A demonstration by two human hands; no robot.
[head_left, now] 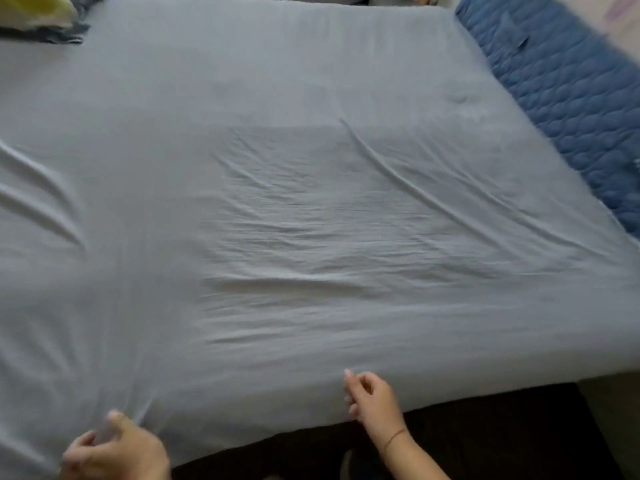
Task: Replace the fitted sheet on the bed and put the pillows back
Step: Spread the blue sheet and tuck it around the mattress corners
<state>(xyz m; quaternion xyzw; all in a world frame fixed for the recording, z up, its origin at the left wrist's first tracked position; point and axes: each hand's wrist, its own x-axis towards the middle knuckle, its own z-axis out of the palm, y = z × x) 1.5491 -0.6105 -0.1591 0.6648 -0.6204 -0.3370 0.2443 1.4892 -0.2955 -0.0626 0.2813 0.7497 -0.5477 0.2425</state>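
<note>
1. Fitted sheet (pixel 311 202): grey-blue, spread across the bed, creased at centre.
2. Left hand (pixel 114 445): lower left, blurred, pinching the sheet's near edge.
3. Right hand (pixel 372 396): lower centre, fingers loosely curled, empty.
4. Pillow (pixel 34 12): upper left corner.

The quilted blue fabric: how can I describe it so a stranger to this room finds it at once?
The pale grey-blue fitted sheet fills most of the head view. Along its right edge runs the quilted blue fabric, as a slanting band. It is deeper blue and stitched in a padded pattern, while the sheet is plain and creased.
</note>
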